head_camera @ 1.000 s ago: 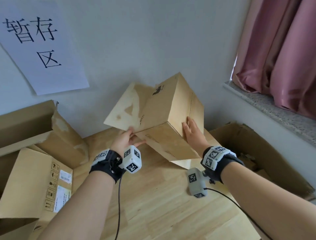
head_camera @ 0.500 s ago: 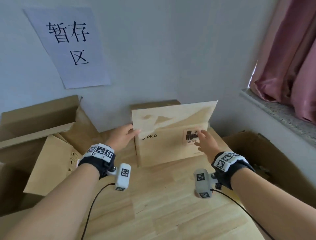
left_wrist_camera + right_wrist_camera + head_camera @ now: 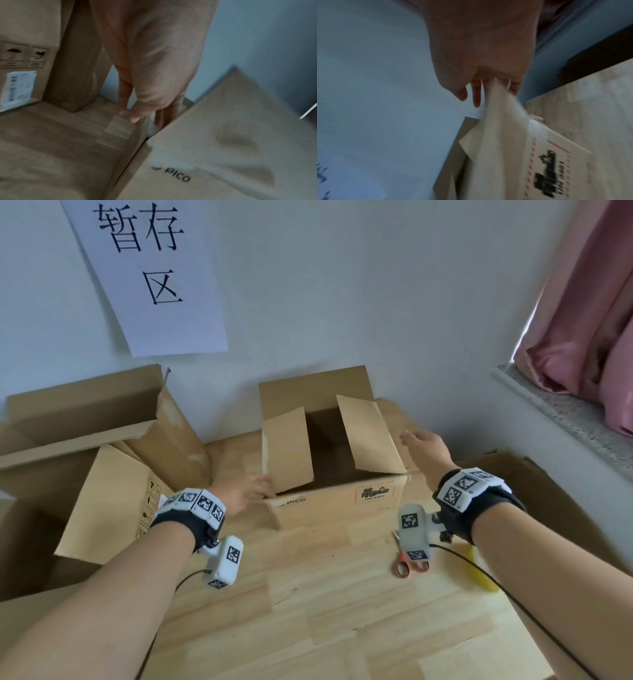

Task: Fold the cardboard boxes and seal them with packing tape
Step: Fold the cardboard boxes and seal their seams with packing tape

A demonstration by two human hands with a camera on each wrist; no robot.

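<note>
A brown cardboard box (image 3: 329, 505) printed "PICO" stands upright on the wooden table (image 3: 342, 611) near the wall, its top open. Its left flap (image 3: 287, 450), right flap (image 3: 370, 436) and rear flap (image 3: 315, 392) stick up. My left hand (image 3: 245, 491) is at the box's near left corner, its fingers (image 3: 135, 116) straight along the box's (image 3: 214, 155) left side. My right hand (image 3: 423, 445) hovers outside the right flap with fingers spread. In the right wrist view that flap's (image 3: 501, 121) edge meets my fingers (image 3: 476, 94). Neither hand grips anything.
Red-handled scissors (image 3: 409, 563) and a yellow object (image 3: 479, 573) lie on the table under my right wrist. Open cartons (image 3: 85, 419) and a labelled one (image 3: 113, 501) crowd the left. Another carton (image 3: 548, 498) sits at the right, below the windowsill (image 3: 565, 412).
The box was held tilted in the air, then set down on the table. It now stands upright with its flaps open. My hands have moved to its left corner and right flap.
</note>
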